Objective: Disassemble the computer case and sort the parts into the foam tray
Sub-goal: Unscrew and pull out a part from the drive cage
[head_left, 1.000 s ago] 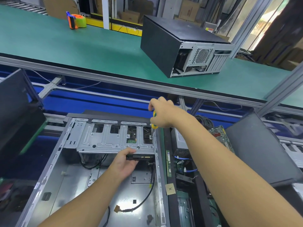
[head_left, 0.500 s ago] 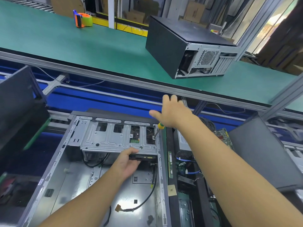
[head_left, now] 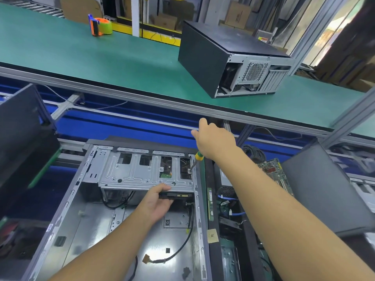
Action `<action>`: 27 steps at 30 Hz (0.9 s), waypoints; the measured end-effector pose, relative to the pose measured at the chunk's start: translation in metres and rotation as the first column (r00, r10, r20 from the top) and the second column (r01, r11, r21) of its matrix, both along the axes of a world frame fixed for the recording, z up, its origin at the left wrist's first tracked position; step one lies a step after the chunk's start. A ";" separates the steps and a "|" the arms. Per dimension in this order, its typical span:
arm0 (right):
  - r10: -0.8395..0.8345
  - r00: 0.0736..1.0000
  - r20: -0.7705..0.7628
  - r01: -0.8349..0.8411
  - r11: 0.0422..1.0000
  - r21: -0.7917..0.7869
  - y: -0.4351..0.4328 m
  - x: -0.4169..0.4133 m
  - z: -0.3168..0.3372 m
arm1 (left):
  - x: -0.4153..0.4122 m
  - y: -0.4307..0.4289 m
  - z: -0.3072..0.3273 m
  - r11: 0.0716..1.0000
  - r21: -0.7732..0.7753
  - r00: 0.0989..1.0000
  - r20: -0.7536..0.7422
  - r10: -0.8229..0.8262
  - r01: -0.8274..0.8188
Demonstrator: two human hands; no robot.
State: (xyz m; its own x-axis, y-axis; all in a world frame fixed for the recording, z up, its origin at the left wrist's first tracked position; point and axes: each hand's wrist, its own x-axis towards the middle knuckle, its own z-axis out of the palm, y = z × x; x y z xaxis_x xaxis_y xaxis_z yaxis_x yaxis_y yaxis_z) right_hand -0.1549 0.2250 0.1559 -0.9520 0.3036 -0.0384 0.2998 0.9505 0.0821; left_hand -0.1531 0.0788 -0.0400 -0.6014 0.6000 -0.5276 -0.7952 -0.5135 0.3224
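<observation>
Right hand [head_left: 215, 141] grips screwdriver [head_left: 198, 157], left hand [head_left: 157, 203] black drive [head_left: 180, 195]

Head view, the person's own body only. Two arms are showing in frame, both uncovered along their whole visible length. The left hand [head_left: 156, 203] is showing bare, with its back and thumb facing the camera. The left forearm [head_left: 105, 246] is showing bare down to the lower frame edge. The right hand [head_left: 215, 142] is also showing bare, with its back and knuckles in view. The right forearm [head_left: 284, 209] is showing bare and is looking wide near the lens. Fingernails are reading too small to describe.
</observation>
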 end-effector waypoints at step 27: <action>0.043 0.997 -0.066 -0.050 0.994 -0.095 -0.009 0.003 -0.002 | -0.005 -0.001 -0.012 1.000 0.020 1.000 0.011 0.003 -0.004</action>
State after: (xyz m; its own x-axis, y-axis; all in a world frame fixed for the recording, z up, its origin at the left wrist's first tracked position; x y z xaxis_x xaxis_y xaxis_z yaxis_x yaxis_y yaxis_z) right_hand -0.1516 0.2160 0.1535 -0.9665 0.2567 -0.0038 0.2567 0.9661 -0.0283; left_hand -0.1580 0.0778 -0.0517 -0.5976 0.6083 -0.5224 -0.7969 -0.5225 0.3032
